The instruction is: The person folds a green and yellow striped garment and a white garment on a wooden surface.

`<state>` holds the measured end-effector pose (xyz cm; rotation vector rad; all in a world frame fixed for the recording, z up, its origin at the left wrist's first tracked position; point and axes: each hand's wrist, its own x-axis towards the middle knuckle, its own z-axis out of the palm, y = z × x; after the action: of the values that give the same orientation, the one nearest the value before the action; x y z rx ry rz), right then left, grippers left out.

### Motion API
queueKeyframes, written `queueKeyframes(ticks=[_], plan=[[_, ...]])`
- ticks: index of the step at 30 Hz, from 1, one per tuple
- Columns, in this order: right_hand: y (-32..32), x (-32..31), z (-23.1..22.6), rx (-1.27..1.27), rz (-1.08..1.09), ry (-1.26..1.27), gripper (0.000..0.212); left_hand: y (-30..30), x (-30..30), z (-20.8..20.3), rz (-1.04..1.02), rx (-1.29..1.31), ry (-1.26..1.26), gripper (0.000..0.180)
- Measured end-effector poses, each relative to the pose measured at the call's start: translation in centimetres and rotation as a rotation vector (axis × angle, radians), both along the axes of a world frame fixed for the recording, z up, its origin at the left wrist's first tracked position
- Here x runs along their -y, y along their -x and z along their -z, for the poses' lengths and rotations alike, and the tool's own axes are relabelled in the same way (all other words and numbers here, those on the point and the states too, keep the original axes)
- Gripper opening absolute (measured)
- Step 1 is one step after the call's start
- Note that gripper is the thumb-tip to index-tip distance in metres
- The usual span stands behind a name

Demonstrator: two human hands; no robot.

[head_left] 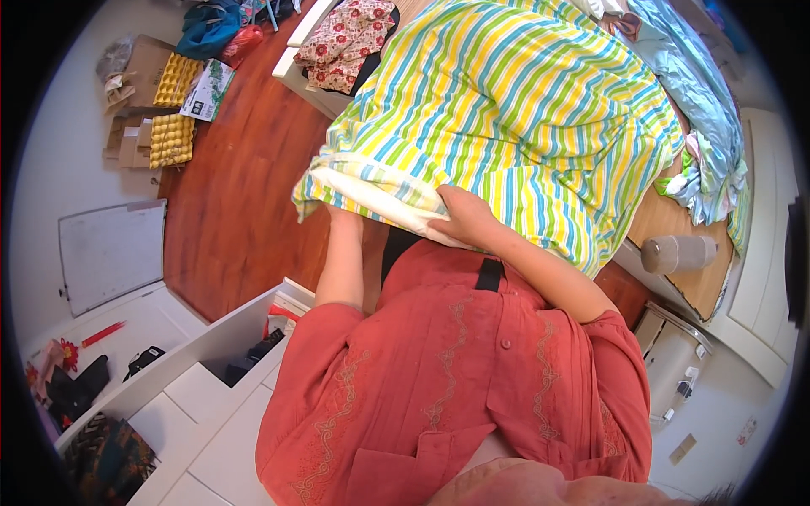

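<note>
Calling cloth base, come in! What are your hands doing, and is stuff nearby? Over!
Left hand mostly hidden under striped cloth; right hand gripping white fabric at near edge; grey cylinder off right on wooden surface.

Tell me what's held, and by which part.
The right hand grips the striped cloth by its near edge; the left hand is mostly hidden, its hold unclear.

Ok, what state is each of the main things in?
Striped cover: spread out, wrinkled.
White layer: partly exposed at the cover's near edge.
Left hand: mostly hidden behind that edge; grip unclear.
Right hand: closed on that edge.
Blue cloth: crumpled.
Flowered cloth: bunched.
</note>
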<state>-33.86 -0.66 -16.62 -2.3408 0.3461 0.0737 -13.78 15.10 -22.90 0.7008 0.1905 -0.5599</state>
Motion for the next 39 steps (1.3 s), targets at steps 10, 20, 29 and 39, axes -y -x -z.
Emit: queueKeyframes(ticks=[10, 20, 29, 39], plan=[[-3.8, 6.9, -2.3, 0.393, 0.418, 0.289, 0.012, -0.1, -0.4, -3.2, 0.050, -0.199, 0.067, 0.093], [-3.6, 8.4, -2.0, 0.130, 0.252, -0.266, 0.022, 2.6, 1.8, 0.1, 0.284, -0.320, -0.185, 0.048], [-2.5, 10.1, -8.1, 0.456, 0.447, -0.256, 0.016, 3.6, -1.8, -5.4, 0.271, -0.013, -0.140, 0.049], [2.0, 2.1, -7.2, 0.531, -0.036, 0.145, 0.034, 4.4, -1.7, -6.9, 0.305, -0.064, -0.132, 0.048]])
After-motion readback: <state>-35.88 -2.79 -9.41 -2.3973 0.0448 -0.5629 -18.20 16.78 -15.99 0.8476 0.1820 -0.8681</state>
